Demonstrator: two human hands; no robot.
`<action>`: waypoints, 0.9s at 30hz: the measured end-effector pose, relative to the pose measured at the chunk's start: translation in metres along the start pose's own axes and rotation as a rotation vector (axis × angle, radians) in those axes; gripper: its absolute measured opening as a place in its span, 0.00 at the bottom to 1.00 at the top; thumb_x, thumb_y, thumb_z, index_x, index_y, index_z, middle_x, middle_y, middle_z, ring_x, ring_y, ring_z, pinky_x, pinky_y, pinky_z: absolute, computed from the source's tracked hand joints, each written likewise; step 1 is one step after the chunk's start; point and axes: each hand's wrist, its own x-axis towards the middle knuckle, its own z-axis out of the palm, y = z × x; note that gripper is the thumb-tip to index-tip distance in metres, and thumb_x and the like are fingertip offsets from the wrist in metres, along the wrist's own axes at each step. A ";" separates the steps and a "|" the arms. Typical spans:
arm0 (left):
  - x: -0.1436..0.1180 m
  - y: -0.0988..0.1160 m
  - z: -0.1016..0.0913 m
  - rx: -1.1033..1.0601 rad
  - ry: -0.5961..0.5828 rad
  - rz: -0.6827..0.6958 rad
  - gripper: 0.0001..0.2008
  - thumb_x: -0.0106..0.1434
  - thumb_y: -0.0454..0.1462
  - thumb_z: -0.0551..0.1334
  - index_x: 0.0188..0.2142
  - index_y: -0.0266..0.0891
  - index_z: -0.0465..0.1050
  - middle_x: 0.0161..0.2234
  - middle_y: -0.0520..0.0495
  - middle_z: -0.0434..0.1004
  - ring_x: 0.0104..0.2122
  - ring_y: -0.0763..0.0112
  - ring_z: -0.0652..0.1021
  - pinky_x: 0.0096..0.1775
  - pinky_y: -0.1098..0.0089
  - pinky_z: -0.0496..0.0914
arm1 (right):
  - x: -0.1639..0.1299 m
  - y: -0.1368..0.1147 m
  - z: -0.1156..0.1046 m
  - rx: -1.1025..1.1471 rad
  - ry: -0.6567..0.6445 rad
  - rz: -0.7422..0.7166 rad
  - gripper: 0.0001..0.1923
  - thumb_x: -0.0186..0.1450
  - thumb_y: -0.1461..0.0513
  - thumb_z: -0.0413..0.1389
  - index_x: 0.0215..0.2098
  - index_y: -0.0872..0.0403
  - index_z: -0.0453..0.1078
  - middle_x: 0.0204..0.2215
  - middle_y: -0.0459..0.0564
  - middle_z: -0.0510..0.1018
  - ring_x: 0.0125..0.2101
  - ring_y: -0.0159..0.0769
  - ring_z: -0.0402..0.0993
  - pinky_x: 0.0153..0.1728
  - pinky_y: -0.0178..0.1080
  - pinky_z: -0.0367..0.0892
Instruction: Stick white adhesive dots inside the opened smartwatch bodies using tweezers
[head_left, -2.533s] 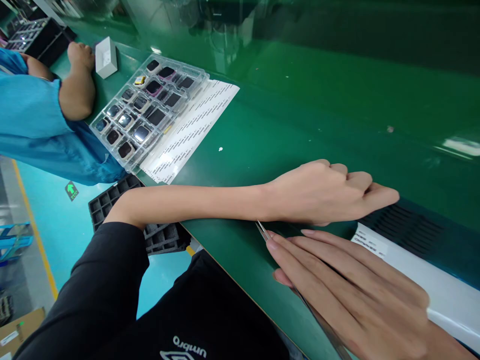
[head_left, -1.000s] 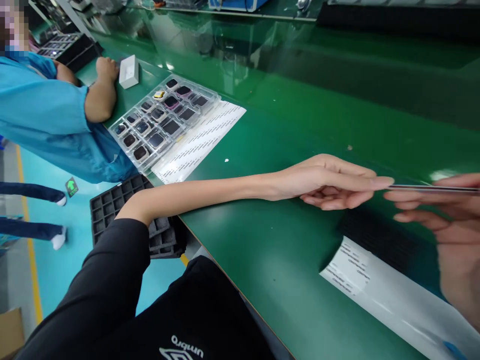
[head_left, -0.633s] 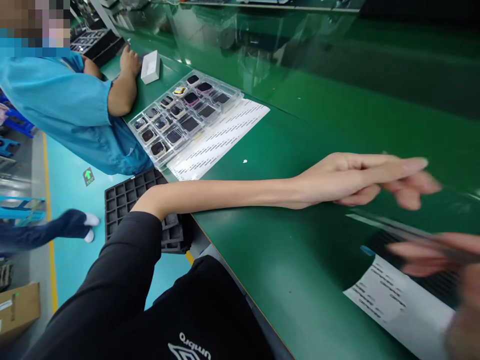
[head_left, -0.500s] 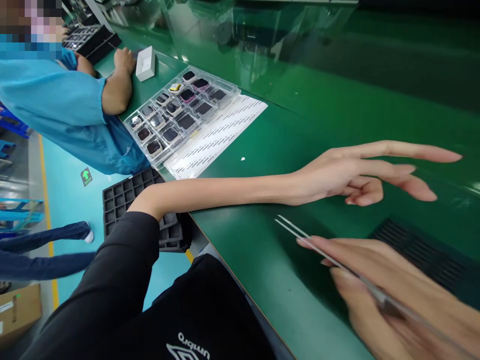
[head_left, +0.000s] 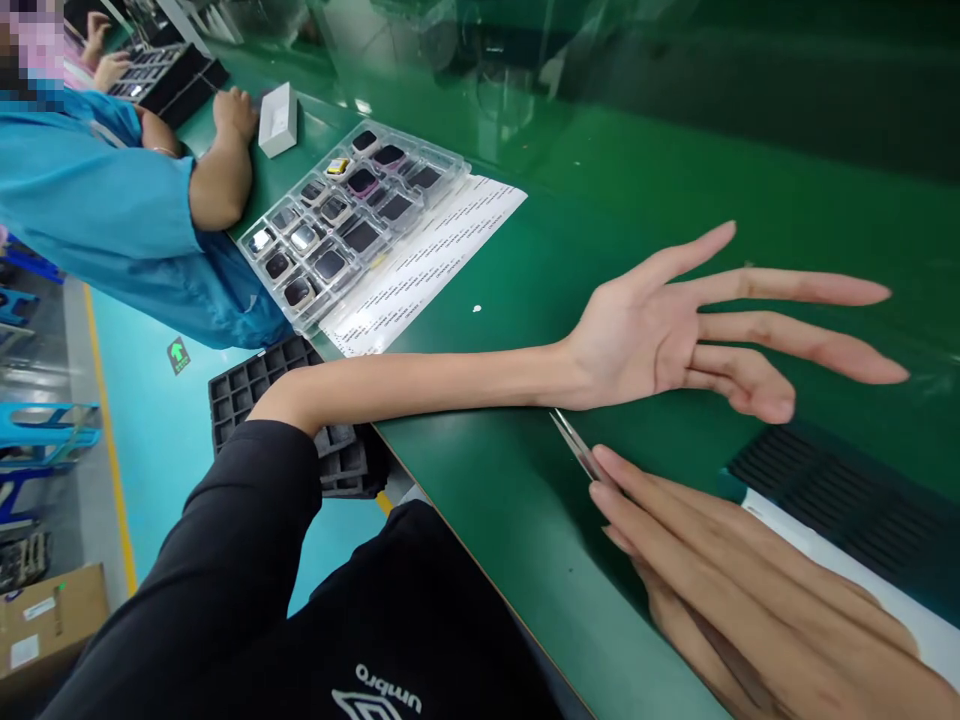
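We have our L hand [head_left: 645, 330] palm toward us over the worktop [head_left: 517, 510], fingers spread wide & bare, thumb out to one side. W/ our R hand [head_left: 750, 590] we grip metal tweezers [head_left: 576, 447], R fingers pinched round them; the tips stick out past the R fingertips, slightly apart, just by our L wrist; can't tell if they touch it. Just beyond the R fingers, nr the L fingertips, is a black slotted strip [head_left: 832, 500], w/ a white sheet [head_left: 937, 642] next to it, partly hidden by the R hand. Well left of our L fingers we see a clear tray [head_left: 450, 162] of small dark-faced pcs [head_left: 360, 237], a printed sheet [head_left: 435, 265] along its edge & a white box [head_left: 279, 118] farther off. A co-worker's hand [head_left: 234, 115] is nr that box.
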 end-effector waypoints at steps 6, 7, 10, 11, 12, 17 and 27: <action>0.003 0.004 0.005 -0.209 0.002 0.020 0.34 0.79 0.29 0.30 0.74 0.33 0.59 0.53 0.40 0.84 0.40 0.77 0.86 0.37 0.77 0.70 | -0.001 0.001 0.003 -0.012 0.085 0.058 0.38 0.71 0.71 0.60 0.75 0.51 0.58 0.59 0.54 0.81 0.53 0.43 0.84 0.52 0.43 0.81; 0.003 0.006 0.004 -0.298 -0.005 0.020 0.34 0.79 0.30 0.29 0.74 0.31 0.59 0.54 0.39 0.84 0.39 0.77 0.86 0.37 0.77 0.70 | -0.001 0.001 0.004 -0.011 0.083 0.070 0.38 0.70 0.71 0.61 0.75 0.51 0.59 0.59 0.53 0.81 0.53 0.43 0.84 0.53 0.44 0.82; 0.002 0.011 -0.008 -0.753 -0.064 -0.096 0.41 0.78 0.35 0.20 0.72 0.23 0.60 0.52 0.37 0.85 0.37 0.77 0.85 0.39 0.75 0.72 | -0.001 0.001 0.006 -0.007 0.097 0.076 0.37 0.69 0.72 0.62 0.74 0.52 0.61 0.58 0.54 0.82 0.53 0.44 0.84 0.53 0.44 0.82; 0.002 0.012 -0.013 -0.929 -0.091 -0.162 0.44 0.77 0.38 0.18 0.71 0.20 0.60 0.51 0.36 0.85 0.35 0.77 0.84 0.39 0.74 0.74 | -0.001 0.001 0.006 -0.004 0.107 0.071 0.38 0.68 0.73 0.62 0.74 0.52 0.61 0.58 0.54 0.82 0.53 0.44 0.84 0.52 0.43 0.82; 0.002 0.012 -0.017 -1.090 -0.118 -0.222 0.45 0.77 0.40 0.17 0.71 0.18 0.60 0.51 0.34 0.85 0.33 0.77 0.83 0.40 0.73 0.75 | 0.000 0.001 0.006 -0.003 0.112 0.071 0.39 0.68 0.74 0.62 0.74 0.52 0.61 0.58 0.54 0.82 0.53 0.44 0.84 0.52 0.43 0.82; 0.004 0.008 -0.022 -1.493 -0.204 -0.283 0.42 0.79 0.46 0.25 0.71 0.15 0.57 0.50 0.28 0.84 0.25 0.79 0.76 0.40 0.70 0.77 | 0.005 0.002 0.006 -0.031 0.160 0.073 0.42 0.66 0.76 0.61 0.75 0.48 0.60 0.56 0.52 0.83 0.50 0.44 0.85 0.48 0.43 0.84; 0.009 -0.015 -0.002 -1.902 -0.345 -0.212 0.41 0.79 0.48 0.25 0.76 0.19 0.47 0.35 0.47 0.83 0.28 0.71 0.81 0.41 0.69 0.77 | 0.002 0.003 0.010 -0.010 0.176 0.070 0.39 0.65 0.76 0.63 0.71 0.52 0.65 0.57 0.55 0.82 0.51 0.44 0.85 0.52 0.44 0.81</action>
